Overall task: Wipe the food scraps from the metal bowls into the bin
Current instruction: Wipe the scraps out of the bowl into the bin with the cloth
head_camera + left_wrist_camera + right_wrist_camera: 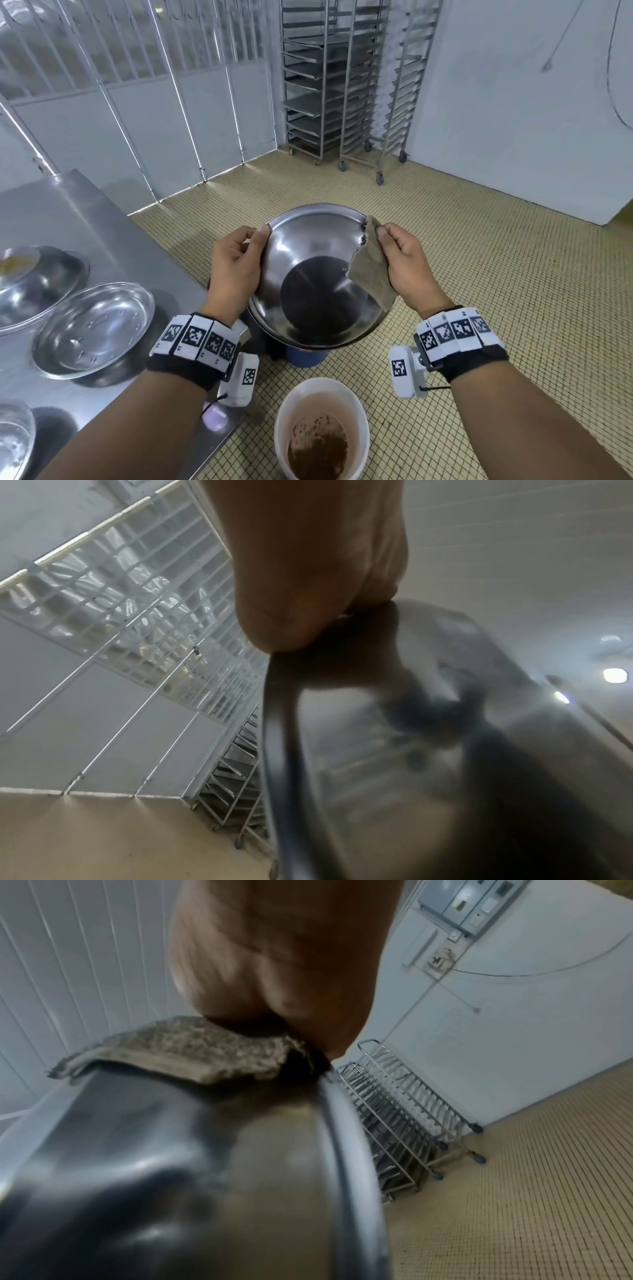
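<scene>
While both hands hold one round, shiny metal bowl (318, 274) up over the tiled floor (496, 274), the left hand (236, 270) pinches its left rim, thumb on the inside. The right hand (407, 263) grips one grey-brown rag (371, 270) against the right rim. One white plastic bin (322, 431) holding brown scraps stands below. At least four more metal bowls (92, 329) lie on the steel counter (61, 216).

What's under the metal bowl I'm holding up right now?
Directly beneath the held bowl sit a blue container and something dark beside it, both mostly covered by the bowl, so their contents cannot be seen. The white bucket of brown scraps stands nearer you, uncovered.
</scene>
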The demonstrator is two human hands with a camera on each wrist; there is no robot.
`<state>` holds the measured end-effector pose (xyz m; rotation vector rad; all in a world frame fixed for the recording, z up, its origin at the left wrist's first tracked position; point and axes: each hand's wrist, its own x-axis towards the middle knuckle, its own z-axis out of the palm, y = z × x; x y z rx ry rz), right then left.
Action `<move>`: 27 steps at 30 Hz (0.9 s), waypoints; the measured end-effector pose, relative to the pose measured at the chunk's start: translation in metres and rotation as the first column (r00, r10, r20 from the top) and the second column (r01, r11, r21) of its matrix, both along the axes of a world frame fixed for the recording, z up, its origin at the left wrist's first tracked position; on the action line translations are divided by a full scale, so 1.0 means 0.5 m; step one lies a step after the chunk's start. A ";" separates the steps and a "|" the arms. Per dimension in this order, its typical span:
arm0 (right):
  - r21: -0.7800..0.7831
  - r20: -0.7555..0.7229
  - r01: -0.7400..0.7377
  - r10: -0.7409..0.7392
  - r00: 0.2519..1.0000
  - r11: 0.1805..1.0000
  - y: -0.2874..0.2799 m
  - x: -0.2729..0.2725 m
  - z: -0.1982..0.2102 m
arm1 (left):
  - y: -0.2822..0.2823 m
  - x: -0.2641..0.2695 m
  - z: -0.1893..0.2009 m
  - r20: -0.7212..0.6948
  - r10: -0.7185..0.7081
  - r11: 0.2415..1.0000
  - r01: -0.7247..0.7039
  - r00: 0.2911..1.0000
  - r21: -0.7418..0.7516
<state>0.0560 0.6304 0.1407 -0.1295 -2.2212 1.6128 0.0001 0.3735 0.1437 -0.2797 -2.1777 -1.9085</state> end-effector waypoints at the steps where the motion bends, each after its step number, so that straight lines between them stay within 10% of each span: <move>1: 0.020 0.002 0.010 -0.010 1.000 1.000 0.000 -0.001 0.002 | 0.001 0.002 -0.002 -0.009 -0.003 1.000 0.003 1.000 -0.012; 7: 0.307 -0.052 -0.047 0.066 0.996 0.951 0.004 -0.014 0.035 | 0.008 0.000 0.005 -0.089 -0.087 0.983 0.071 0.992 -0.172; 15: 0.193 -0.041 -0.026 0.034 0.999 0.981 0.010 0.004 0.008 | -0.004 0.007 0.018 -0.060 -0.034 0.997 0.029 0.998 -0.072; 22: 0.602 0.109 -0.210 0.182 0.977 0.770 -0.032 -0.005 0.095 | 0.026 0.014 0.001 -0.122 -0.218 0.943 0.176 0.968 -0.282; 27: 0.371 0.016 -0.139 0.144 0.989 0.918 0.012 0.006 0.044 | -0.001 0.012 0.009 -0.061 -0.046 0.992 0.038 0.997 -0.124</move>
